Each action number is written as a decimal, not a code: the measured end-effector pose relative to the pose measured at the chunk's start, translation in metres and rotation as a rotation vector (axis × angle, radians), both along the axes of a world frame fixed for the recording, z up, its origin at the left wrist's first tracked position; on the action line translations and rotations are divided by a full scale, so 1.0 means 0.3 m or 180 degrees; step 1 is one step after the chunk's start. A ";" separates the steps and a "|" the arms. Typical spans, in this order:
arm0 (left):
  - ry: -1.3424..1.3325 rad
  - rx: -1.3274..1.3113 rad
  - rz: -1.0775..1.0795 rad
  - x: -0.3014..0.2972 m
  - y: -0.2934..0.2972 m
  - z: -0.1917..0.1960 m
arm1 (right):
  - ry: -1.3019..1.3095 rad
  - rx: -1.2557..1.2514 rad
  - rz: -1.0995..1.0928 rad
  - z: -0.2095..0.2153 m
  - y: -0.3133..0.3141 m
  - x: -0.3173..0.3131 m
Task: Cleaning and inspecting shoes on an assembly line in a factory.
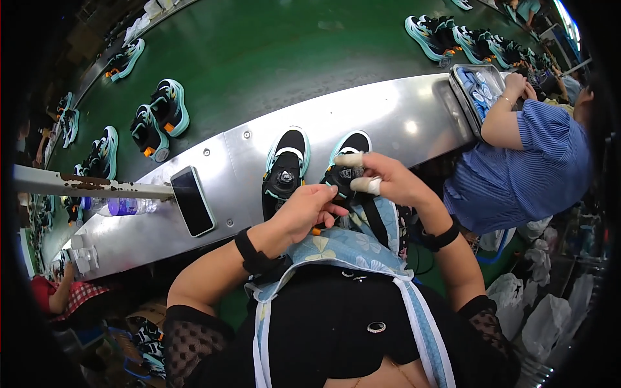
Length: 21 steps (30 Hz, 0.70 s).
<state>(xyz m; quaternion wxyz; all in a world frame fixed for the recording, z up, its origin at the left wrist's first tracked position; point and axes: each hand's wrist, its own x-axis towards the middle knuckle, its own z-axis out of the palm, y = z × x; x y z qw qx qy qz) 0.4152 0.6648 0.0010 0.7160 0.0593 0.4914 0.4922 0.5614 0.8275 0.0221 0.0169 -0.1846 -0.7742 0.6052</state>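
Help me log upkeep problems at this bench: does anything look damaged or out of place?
Yes: the white metal bar at left has chipped paint, with rusty-brown patches showing. A smartphone also lies loose on the steel ledge near its end, seemingly unrelated to the sneakers.

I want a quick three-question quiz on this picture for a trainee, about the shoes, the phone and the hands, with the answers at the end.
1. True or false: the phone lies on the metal surface, to the left of the pair of shoes in front of the person.

2. Which of that pair are the left hand and right hand both at? A) the left one; B) the right one; C) neither.

3. Fill in the blank: pale finger covers show on the ____ hand.

Key: 1. True. 2. B. 3. Right.
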 end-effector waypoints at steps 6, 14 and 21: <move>-0.0129 0.0012 0.0162 0.053 0.012 -0.002 | 0.0511 0.1261 -0.0221 -0.058 -0.021 -0.012; -0.0347 0.0168 0.0242 0.040 0.025 -0.004 | 0.0221 0.1025 0.0305 -0.013 0.029 -0.049; -0.0475 0.0280 0.0342 0.059 0.000 -0.034 | -0.0296 0.0377 -0.0006 0.036 0.027 -0.035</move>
